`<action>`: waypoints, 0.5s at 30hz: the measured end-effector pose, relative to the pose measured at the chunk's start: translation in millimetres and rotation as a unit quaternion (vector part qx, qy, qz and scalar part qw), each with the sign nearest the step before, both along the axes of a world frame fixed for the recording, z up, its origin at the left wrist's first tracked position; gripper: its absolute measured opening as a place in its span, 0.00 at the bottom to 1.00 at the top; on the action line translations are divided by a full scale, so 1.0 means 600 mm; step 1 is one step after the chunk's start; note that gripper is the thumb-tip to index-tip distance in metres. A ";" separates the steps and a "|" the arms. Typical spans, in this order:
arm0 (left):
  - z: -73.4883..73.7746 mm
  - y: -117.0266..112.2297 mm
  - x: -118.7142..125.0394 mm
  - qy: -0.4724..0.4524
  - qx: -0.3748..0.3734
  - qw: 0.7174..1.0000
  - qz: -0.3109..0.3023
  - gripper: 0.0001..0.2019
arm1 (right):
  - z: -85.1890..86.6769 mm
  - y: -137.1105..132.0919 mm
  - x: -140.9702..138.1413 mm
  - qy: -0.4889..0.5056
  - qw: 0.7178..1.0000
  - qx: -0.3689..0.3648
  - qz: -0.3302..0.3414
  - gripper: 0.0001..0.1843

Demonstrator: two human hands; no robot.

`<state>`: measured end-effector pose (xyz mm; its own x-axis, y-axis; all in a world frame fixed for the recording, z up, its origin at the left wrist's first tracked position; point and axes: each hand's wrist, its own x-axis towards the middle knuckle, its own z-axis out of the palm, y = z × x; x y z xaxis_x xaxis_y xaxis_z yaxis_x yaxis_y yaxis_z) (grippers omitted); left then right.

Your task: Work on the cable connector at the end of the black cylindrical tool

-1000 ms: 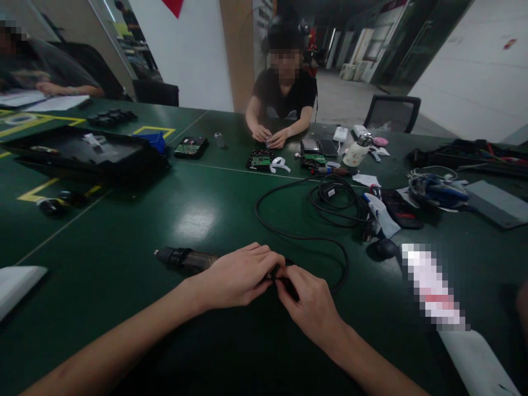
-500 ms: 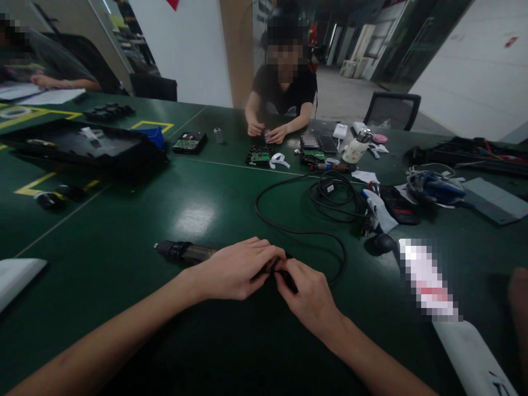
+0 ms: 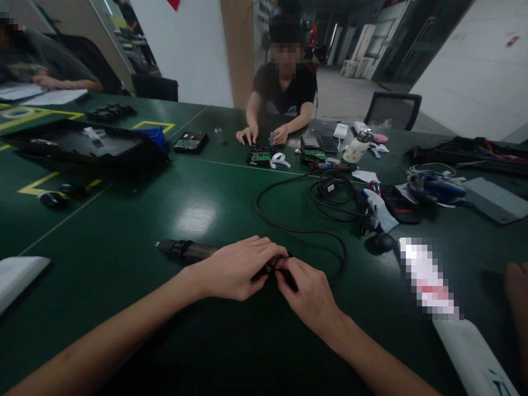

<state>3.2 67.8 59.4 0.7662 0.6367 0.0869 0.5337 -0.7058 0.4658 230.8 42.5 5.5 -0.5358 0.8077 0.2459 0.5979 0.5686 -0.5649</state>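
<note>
A dark cylindrical power tool (image 3: 185,250) lies on the green table (image 3: 198,187), its nose pointing left. My left hand (image 3: 237,269) is closed over the tool's rear end. My right hand (image 3: 307,294) pinches the black cable (image 3: 284,225) where it meets the tool, fingertips touching those of the left hand. The cable runs from my hands in a wide loop to a coil (image 3: 336,198) further back. The joint between tool and cable is mostly hidden by my fingers.
A person (image 3: 282,91) sits opposite, hands by green circuit boards (image 3: 260,157). A black open case (image 3: 82,146) lies at the left. Clutter at the right includes a black mouse (image 3: 381,242), a white bottle (image 3: 355,151) and a blue tool (image 3: 435,190). A white sheet (image 3: 18,275) lies at the left edge.
My hands have stayed joined at the tool's cable end, with small finger shifts. The person opposite has moved one hand apart and laid it flat on the table.
</note>
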 end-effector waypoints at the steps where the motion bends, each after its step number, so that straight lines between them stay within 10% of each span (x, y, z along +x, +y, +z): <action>1: 0.000 0.000 0.000 0.000 -0.002 1.000 -0.001 0.25 | 0.001 0.000 0.000 -0.001 1.000 0.001 0.000 0.03; 15: -0.007 -0.001 0.002 0.024 0.045 0.999 -0.003 0.24 | 0.003 0.001 0.000 -0.001 1.000 -0.005 0.006 0.04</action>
